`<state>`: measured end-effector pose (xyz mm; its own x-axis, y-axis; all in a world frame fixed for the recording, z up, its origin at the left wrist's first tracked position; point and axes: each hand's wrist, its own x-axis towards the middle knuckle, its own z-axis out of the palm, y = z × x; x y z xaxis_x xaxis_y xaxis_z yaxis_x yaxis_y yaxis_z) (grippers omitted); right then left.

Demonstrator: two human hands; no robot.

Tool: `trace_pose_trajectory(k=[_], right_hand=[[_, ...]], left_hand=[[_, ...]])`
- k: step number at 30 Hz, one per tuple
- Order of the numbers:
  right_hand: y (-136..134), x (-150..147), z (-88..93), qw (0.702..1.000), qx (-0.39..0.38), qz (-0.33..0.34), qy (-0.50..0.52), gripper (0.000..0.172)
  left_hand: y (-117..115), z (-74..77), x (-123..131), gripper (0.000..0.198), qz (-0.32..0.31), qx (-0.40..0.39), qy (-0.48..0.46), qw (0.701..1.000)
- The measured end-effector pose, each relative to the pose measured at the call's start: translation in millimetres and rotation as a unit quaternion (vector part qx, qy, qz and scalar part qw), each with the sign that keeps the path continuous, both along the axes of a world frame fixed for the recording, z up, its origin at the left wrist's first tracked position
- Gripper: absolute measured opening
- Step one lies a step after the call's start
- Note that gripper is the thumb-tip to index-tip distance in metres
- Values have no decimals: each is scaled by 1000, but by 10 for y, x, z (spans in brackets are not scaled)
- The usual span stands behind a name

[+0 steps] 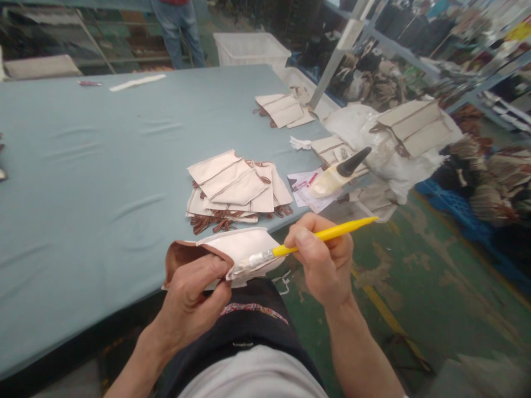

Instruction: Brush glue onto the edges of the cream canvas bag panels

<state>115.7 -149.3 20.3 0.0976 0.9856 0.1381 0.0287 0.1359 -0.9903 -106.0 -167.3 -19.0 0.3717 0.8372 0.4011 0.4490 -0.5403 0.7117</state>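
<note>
A cream fabric pouch (249,243) with a brown lining lies at the near edge of the table, its mouth facing left. My left hand (198,298) pinches the rim of that mouth between thumb and fingers. In my right hand (321,257) is a yellow-handled brush (327,232), held like a pen. Its whitish tip touches or nearly touches the pouch's near side seam, just right of my left fingertips. Beyond the pouch sits a pile of similar cream pieces (232,179) with brown straps hanging out.
A pale bottle with a black nozzle (327,179) stands on paper at the table's right edge. More cream pieces (284,109) lie farther back. A white bin (251,48), a person's legs (180,30), a metal post (338,52) and loaded shelves are beyond.
</note>
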Motion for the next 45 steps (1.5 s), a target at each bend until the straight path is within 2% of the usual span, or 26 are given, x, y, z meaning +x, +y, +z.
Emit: trace_pose_trajectory(k=[4,8,10,15,20,23,31,33,36,39,41,45], right_hand=[[-11,-140,82,999,-14,52,-4,26],[-12,-245,53,998,-25,43,49,29],[-6,-236,27,997,-20,26,67,28],[-19,-125,-32,989,21,-79,122,28],[-14,-197,-136,997,2,-53,54,29],[16,-258,-189,996,1,-63,63,31],[201,-359,-140,998,7,-56,38,32],[247,-361,-115,995,25,-77,54,31],[209,-300,-83,989,66,-94,91,29],[116,-210,-105,989,85,-44,113,26],[93,-166,-160,992,94,-11,80,28],[154,-117,-275,990,143,-5,21,27]], left_hand=[[-8,-13,-16,25,-11,-1,4,1000],[-20,-20,-37,24,-22,-26,-13,999],[-25,-15,-47,23,2,-63,-31,998],[-8,15,-58,28,57,-203,-75,975],[23,35,-57,27,50,-250,-99,962],[34,34,-56,28,41,-255,-102,961],[111,69,-48,29,29,-312,-119,942],[159,67,-84,29,19,-345,-150,926],[245,26,-159,32,5,-433,-225,873],[329,8,-193,42,5,-490,-285,824],[376,52,-173,43,13,-501,-305,810],[414,226,-92,41,8,-520,-312,795]])
